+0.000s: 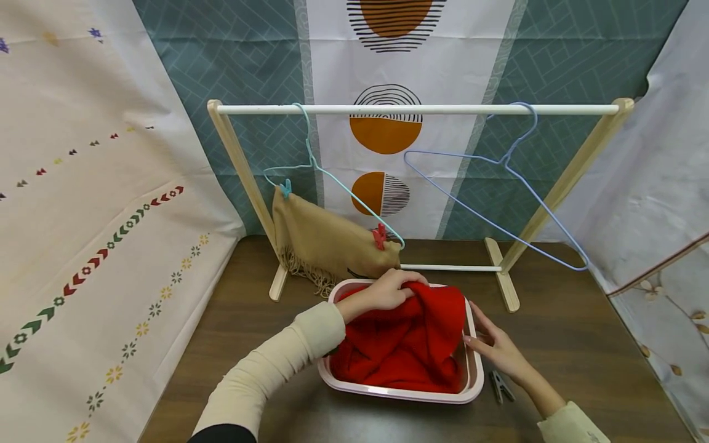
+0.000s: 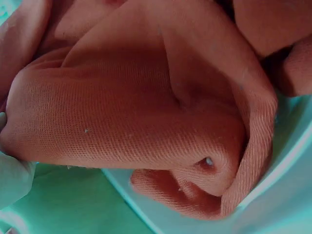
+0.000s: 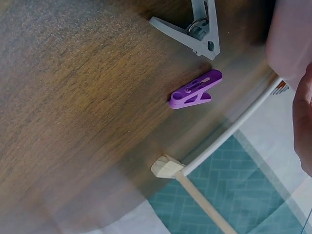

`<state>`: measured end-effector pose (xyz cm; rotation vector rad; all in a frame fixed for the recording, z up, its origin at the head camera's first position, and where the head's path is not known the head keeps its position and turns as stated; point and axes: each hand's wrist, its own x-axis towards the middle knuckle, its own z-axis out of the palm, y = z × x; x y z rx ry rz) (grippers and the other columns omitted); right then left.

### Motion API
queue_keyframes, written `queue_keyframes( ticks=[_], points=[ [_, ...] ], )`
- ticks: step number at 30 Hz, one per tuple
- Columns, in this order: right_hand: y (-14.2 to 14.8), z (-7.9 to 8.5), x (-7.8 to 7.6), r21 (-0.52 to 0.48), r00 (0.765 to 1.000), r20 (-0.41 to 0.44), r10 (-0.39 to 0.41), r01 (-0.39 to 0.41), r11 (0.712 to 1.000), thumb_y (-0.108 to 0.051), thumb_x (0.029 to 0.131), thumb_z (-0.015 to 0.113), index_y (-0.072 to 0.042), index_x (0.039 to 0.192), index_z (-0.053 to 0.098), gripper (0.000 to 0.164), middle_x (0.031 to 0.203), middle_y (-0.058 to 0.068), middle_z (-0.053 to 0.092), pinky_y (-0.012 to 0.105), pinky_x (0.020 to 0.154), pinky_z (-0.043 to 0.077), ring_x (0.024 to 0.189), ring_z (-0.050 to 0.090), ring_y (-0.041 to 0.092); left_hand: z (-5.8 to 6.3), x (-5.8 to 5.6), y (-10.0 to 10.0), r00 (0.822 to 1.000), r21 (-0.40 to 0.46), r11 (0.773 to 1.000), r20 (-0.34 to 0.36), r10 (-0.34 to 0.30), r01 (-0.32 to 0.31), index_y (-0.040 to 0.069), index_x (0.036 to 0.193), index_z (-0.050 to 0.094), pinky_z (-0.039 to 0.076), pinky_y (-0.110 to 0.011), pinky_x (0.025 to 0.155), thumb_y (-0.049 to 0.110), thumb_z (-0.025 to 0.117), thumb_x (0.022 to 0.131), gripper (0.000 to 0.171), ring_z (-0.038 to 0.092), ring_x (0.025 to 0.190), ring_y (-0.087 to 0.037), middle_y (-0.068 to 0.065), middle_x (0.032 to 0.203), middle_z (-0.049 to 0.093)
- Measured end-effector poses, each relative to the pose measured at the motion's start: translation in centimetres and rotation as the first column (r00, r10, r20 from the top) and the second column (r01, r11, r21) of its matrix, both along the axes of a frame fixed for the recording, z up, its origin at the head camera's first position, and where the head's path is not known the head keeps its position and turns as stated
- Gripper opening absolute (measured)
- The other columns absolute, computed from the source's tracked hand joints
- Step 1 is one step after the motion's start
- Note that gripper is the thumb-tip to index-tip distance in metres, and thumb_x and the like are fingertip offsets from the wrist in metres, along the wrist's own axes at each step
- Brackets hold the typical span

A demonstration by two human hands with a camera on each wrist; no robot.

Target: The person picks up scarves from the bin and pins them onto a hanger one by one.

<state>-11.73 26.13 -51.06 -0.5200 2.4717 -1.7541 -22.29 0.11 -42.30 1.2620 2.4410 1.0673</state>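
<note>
Gripping red cloth (image 1: 410, 347) with my left hand (image 1: 390, 290); right hand (image 1: 503, 351), uncurled, touches basin (image 1: 404, 394). Tan cloth (image 1: 327, 234) hung; red unhung, 1 hanger (image 1: 505, 162) bare, upper right.

I record a reddish-brown, fine-ribbed knit cloth (image 2: 126, 112) bunched in thick folds. To the cloth's lower right, I note a smooth, pale teal-tinted wall (image 2: 282, 180); at the cloth's lower left, a pale rounded form (image 2: 14, 180), identity unclear.
</note>
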Motion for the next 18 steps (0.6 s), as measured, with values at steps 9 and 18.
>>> queue_keyframes(
  ticks=[9, 18],
  points=[
    [0.1, 0.0, 0.0, 0.013, 0.999, -0.035, 0.012, -0.011, 1.000, 0.002, 0.087, 0.055, 0.004, 0.142, 0.016, 0.068, 0.116, 0.038, 0.047, 0.025, 0.069, 0.050, 0.097, 0.054, 0.000, 2.0, 0.6, -0.9, 1.000, 0.067, 0.997, -0.006, -0.029, 0.029, 0.008, 0.108, 0.063, 0.037, -0.018, 0.070, -0.001, 0.053, 0.088, 0.025, 0.049, 0.075, -0.008, -0.001, 0.103, 0.064],
    [0.1, 0.0, 0.2, 0.032, 1.000, -0.006, -0.009, 0.009, 0.999, -0.002, 0.088, 0.056, 0.001, 0.143, 0.016, 0.068, 0.116, 0.034, 0.049, 0.023, 0.072, 0.049, 0.099, 0.053, 0.000, 4.3, 1.6, -1.4, 1.000, 0.165, 0.986, 0.010, -0.014, 0.012, 0.008, 0.110, 0.062, 0.038, -0.019, 0.068, -0.001, 0.052, 0.088, 0.026, 0.048, 0.074, -0.009, -0.003, 0.103, 0.063]
  ],
)
